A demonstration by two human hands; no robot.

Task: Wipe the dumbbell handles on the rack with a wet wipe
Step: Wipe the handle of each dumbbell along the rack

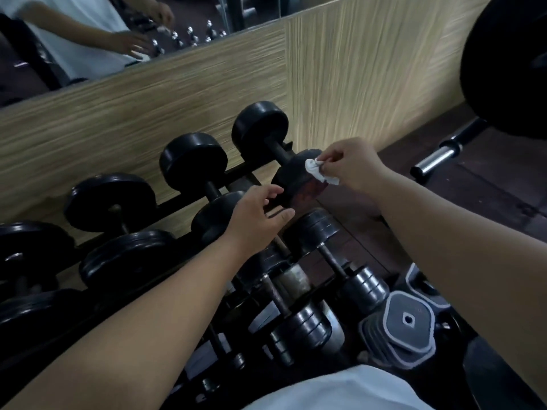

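Note:
Black dumbbells lie in a row on a dark rack [236, 173] along a wood-grain wall. The rightmost top dumbbell [260, 125] has its handle [279, 152] bare and its near head [293, 176] just under my hands. My right hand [352, 164] pinches a crumpled white wet wipe [318, 171] against the top of that near head. My left hand [257, 214] hovers with fingers spread beside the same head, holding nothing.
Lower tiers hold smaller plate dumbbells [331, 261] and grey-edged square weights [408, 321]. A barbell sleeve [438, 158] with a large black plate [509, 63] sits at the right. A mirror [88, 39] above the wall reflects my arms.

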